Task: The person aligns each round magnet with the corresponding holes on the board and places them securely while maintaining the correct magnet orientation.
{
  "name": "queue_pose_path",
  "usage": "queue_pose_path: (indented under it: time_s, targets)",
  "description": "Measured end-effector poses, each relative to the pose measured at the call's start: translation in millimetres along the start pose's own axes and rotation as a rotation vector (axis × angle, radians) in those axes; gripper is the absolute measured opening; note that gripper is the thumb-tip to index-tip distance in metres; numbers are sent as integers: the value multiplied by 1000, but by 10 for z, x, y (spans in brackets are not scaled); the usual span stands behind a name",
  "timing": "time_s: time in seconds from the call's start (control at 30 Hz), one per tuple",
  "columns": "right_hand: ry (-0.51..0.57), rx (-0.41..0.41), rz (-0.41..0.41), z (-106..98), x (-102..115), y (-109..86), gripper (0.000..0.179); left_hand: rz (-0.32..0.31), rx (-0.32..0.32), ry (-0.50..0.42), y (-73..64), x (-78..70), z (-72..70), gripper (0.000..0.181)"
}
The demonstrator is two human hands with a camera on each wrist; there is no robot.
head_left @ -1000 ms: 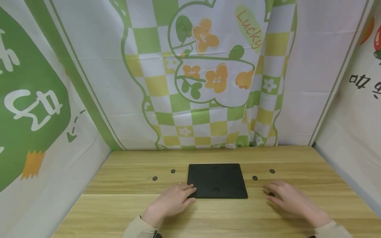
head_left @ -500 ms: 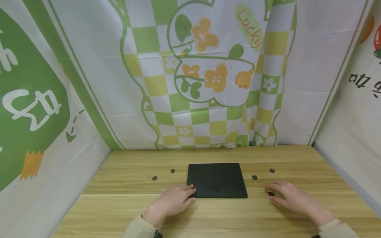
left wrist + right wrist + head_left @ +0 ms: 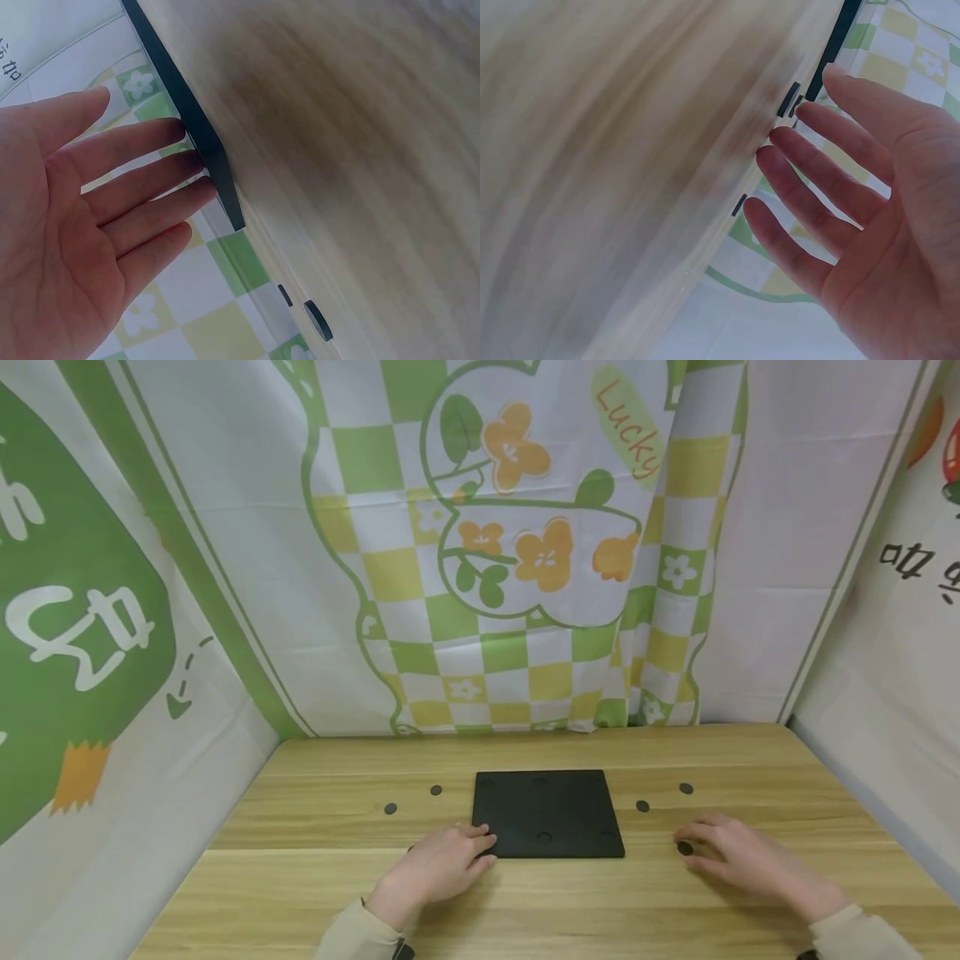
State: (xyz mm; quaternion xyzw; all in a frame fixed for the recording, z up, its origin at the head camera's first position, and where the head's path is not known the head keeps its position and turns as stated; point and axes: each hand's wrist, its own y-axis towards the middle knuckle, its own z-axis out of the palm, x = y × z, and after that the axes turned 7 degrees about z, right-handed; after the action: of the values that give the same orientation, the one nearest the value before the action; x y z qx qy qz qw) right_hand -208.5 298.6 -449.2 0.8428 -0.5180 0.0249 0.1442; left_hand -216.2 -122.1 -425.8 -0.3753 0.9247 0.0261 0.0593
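Note:
A thin black rectangular board [image 3: 546, 818] lies on the wooden table, with faint round outlines on its top. The fingertips of my left hand [image 3: 441, 867] rest on its near left corner; in the left wrist view the fingers are nearly straight, right at the board's edge. My right hand [image 3: 738, 858] stays low over the table to the right, thumb and fingers apart around a small dark disc [image 3: 685, 848]. From the right wrist, the fingers look loosely extended, and one disc [image 3: 788, 100] shows near the index fingertip. Nothing is gripped by either hand.
Left of the board lie two more dark discs, one nearer [image 3: 391, 808] and one farther [image 3: 437, 790]. Two others, a nearer one [image 3: 642, 806] and a farther one [image 3: 686, 788], lie to its right. A printed curtain [image 3: 517, 677] hangs behind the table [image 3: 570, 910].
My right hand has shifted slightly right, and the disc between its thumb and fingers shows more fully. The left hand has hardly moved, and the board stays in place.

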Motion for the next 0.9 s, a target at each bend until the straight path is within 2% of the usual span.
queue_pose_path:
  time_s: [0.4, 0.53, 0.73, 0.9]
  targets:
    - [0, -45, -92, -2, -97, 12, 31, 9, -14, -2, 30, 30, 39, 39]
    - [42, -18, -107, -10, -124, 31, 29, 10, -19, 3, 35, 24, 32, 39]
    - [106, 52, -76, -9, -180, 73, 28, 4, -10, 1, 31, 10, 18, 38]
    - [130, 59, -70, 0, -209, 91, 26, 4, -10, 0, 28, 2, 10, 38]
